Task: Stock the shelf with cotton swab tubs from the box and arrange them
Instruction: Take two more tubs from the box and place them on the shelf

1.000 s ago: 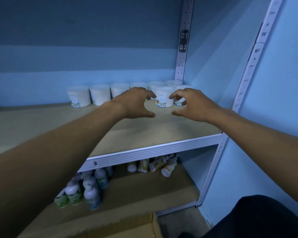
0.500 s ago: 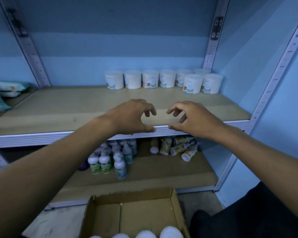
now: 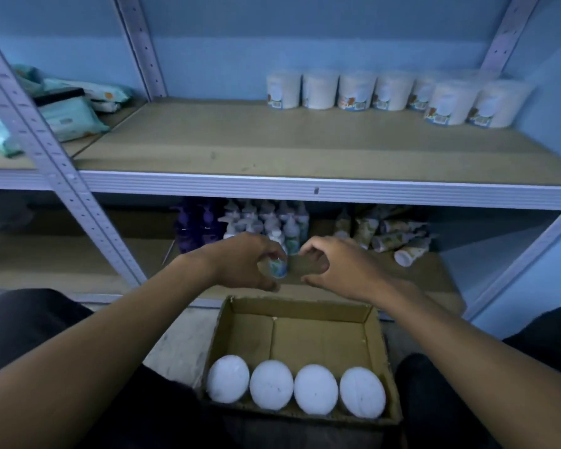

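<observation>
Upper left of the frame: soft wipe packs (image 3: 68, 116) are lying on the neighbouring shelf bay, behind a perforated grey upright (image 3: 46, 147). Centre band: small pump bottles (image 3: 266, 222) are standing on the lower shelf, with tubes (image 3: 399, 238) lying toppled to their right.

Upper right: seven cotton swab tubs (image 3: 382, 94) are sitting on the shelf (image 3: 272, 140), five in a back row and two just in front at the right end.

Bottom centre: the cardboard box (image 3: 374, 348) is holding four more tubs (image 3: 293, 385) in a row along its near wall; the far half is showing bare cardboard.

The left hand (image 3: 243, 260) and right hand (image 3: 340, 270) are hovering above the box's far edge, fingers loosely curled and apart, gripping nothing. The boxed tubs are sitting lower in the frame than both hands, well apart from them.
</observation>
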`<state>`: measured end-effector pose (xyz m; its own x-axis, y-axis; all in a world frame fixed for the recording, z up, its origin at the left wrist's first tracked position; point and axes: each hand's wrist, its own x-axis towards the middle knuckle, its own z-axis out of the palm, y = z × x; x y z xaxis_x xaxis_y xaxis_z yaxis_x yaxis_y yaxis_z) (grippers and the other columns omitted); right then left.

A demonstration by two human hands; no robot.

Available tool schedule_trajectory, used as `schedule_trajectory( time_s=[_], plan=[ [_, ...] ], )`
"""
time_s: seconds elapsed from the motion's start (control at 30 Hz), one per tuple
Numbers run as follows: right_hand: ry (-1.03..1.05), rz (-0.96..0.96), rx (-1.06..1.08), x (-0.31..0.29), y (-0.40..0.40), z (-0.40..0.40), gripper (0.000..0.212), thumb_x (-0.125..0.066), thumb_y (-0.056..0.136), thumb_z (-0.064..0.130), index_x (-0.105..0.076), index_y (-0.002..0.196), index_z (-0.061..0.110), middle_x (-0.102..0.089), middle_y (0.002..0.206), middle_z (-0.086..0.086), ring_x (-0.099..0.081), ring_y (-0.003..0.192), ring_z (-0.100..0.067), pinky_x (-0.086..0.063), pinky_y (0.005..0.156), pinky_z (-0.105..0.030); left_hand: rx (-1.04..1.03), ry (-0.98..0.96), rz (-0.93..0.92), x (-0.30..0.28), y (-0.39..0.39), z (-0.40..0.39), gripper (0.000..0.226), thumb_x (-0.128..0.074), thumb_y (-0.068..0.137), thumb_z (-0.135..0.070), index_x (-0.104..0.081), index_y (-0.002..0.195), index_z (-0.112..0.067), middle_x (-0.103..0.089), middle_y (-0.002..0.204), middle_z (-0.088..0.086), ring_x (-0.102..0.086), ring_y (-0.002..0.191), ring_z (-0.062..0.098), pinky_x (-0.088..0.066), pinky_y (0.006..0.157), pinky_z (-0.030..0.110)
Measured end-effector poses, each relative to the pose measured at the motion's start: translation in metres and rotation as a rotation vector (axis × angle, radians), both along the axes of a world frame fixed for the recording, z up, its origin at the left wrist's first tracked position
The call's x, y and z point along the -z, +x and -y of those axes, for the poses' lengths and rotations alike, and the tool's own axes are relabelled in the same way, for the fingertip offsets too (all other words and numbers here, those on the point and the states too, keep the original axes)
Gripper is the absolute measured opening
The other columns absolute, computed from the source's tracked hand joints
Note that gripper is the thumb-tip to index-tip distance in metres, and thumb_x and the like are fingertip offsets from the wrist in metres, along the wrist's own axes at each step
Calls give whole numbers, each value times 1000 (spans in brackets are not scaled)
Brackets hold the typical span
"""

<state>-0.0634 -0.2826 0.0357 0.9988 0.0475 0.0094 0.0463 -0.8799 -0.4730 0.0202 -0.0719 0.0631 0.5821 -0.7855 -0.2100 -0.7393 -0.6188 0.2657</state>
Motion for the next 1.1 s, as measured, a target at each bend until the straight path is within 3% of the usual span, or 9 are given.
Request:
schedule_trajectory(
  time_s=[0.13, 0.23, 0.37, 0.57, 0.93, 1.1],
  plan=[
    [23, -87, -29, 33, 5, -19, 47, -78, 80, 40, -60, 123, 31, -60, 118, 9, -57, 104, -9, -54, 86, -34, -77, 62, -87, 35, 4, -16, 67, -73, 82, -48, -49, 141, -27, -51, 141, -6, -52, 121, 15, -44, 91, 25],
    [45, -157, -28, 55, 5, -29, 50, -79, 81, 39, -59, 126, 30, -60, 122, 4, -57, 99, -11, -53, 85, -35, -123, 106, -137, 61, 6, -25, 66, -76, 78, -49, -52, 136, -30, -53, 135, -7, -52, 106, 11, -38, 81, 23],
    [29, -241, -30, 83, 4, -41, 54, -79, 80, 40, -57, 128, 30, -56, 126, 3, -56, 109, -15, -52, 88, -37, -187, 173, -190, 96, 7, -36, 67, -80, 72, -50, -54, 130, -30, -56, 127, -3, -48, 97, 12, -41, 83, 27],
    [23, -389, -52, 132, -9, -67, 64, -80, 78, 38, -52, 134, 29, -49, 136, 2, -49, 125, -19, -48, 95, -38, -267, 239, -317, 152, -6, -57, 76, -84, 72, -42, -49, 138, -26, -49, 143, 4, -50, 126, 22, -41, 97, 28],
    [-92, -533, -86, 202, -28, -106, 73, -76, 80, 45, -40, 140, 26, -39, 137, 1, -45, 123, -28, -49, 91, -41, -249, 264, -358, 213, -33, -64, 83, -82, 73, -37, -42, 145, -25, -40, 149, 0, -43, 134, 22, -41, 108, 38],
    [-134, -563, -100, 219, -29, -116, 76, -75, 79, 50, -38, 141, 22, -40, 137, -3, -44, 123, -31, -49, 89, -41, -265, 291, -318, 232, -43, -66, 86, -82, 69, -40, -42, 143, -26, -40, 146, -1, -41, 133, 24, -45, 103, 41]
  ],
)
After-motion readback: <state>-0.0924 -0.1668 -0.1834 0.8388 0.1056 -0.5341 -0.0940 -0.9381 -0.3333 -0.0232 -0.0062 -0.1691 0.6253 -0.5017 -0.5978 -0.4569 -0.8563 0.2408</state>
